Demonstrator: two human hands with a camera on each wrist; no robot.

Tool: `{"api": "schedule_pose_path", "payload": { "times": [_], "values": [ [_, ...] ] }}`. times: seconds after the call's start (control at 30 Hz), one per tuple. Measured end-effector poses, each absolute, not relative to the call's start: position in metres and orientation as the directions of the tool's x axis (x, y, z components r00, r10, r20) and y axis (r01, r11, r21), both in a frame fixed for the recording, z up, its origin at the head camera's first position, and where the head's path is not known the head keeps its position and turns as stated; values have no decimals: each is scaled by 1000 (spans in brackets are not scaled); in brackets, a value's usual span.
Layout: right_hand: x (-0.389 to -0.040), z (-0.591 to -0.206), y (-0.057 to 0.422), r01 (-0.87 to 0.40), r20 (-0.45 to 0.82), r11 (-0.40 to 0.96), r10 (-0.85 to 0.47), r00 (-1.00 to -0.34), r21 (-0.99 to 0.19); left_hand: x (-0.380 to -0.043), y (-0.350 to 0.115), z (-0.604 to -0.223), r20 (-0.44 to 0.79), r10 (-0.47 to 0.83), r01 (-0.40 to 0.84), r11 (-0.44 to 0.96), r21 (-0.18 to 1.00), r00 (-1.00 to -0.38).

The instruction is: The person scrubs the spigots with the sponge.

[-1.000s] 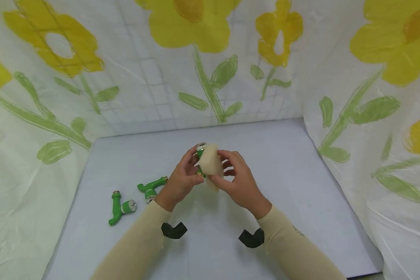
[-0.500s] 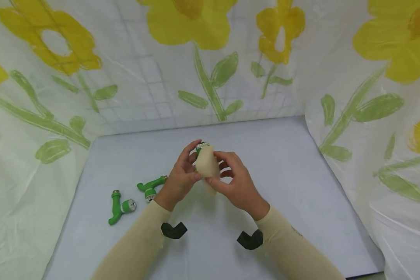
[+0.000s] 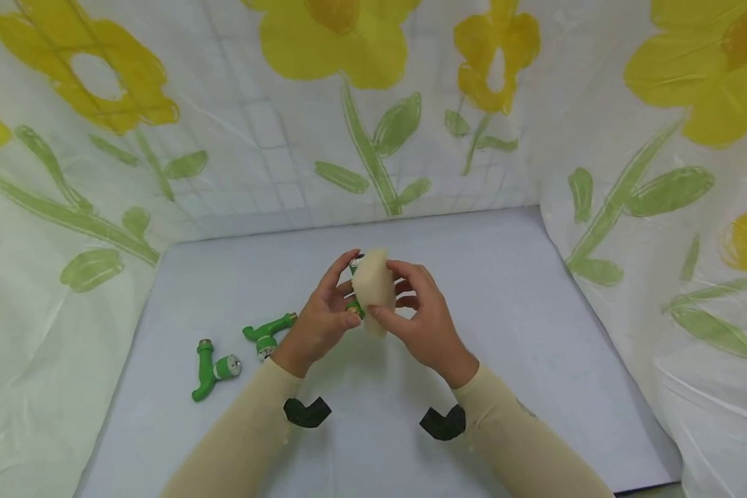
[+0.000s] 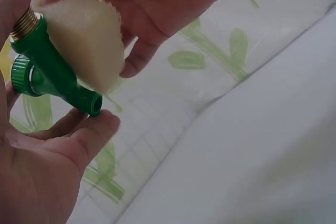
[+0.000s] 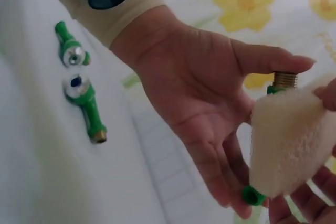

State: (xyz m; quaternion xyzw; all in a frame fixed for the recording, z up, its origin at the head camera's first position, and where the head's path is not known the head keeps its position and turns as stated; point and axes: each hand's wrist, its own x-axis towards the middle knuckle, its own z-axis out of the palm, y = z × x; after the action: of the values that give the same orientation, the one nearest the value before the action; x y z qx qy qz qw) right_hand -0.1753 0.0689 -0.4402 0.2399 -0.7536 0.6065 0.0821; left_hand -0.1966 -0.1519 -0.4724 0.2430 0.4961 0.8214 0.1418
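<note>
Between its thumb and fingers my left hand holds a green water tap by its ends. The left wrist view shows the tap's brass threaded end, green ridged collar and open spout. My right hand pinches a cream-coloured sponge, pressed up against the tap's side. From the head view, the sponge covers most of the tap. In the right wrist view the sponge likewise hides the tap's middle, with the brass thread and the green spout sticking out. Both hands are raised over the table.
Two more green taps lie on the white table left of my hands: one tap farther left, another tap near my left wrist. A white curtain with painted yellow flowers hangs around the back and sides.
The sponge has shifted slightly down and left across the tap, then back up and right, with my right hand moving along. My left hand keeps its hold on the tap.
</note>
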Motion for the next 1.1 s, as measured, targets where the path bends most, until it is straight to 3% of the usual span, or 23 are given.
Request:
{"api": "schedule_pose_path", "payload": {
  "times": [0.17, 0.33, 0.47, 0.7, 0.8, 0.97, 1.1],
  "values": [
    [-173, -437, 67, -515, 464, 145, -280, -840, -845, -196, -156, -470, 253, 490, -3, -462, 887, -834],
    [-186, -443, 70, -425, 389, 251, -182, -903, -870, -195, -156, -470, 263, 470, 10, -474, 880, -843],
    [-190, -447, 70, -335, 306, 251, -151, -940, -908, -194, -157, -472, 263, 461, 14, -477, 879, -848],
    [-171, -437, 58, -452, 387, 192, -298, -872, -871, -199, -161, -471, 306, 414, 78, -482, 873, -857],
    [-176, -437, 58, -484, 421, 208, -285, -861, -850, -199, -162, -469, 302, 421, 64, -491, 869, -855],
    [-196, -449, 68, -357, 320, 239, -180, -930, -903, -196, -161, -469, 293, 467, 50, -465, 884, -834],
    [-189, -449, 65, -345, 300, 184, -234, -925, -920, -197, -163, -472, 295, 450, 80, -436, 896, -843]
  ]
}}
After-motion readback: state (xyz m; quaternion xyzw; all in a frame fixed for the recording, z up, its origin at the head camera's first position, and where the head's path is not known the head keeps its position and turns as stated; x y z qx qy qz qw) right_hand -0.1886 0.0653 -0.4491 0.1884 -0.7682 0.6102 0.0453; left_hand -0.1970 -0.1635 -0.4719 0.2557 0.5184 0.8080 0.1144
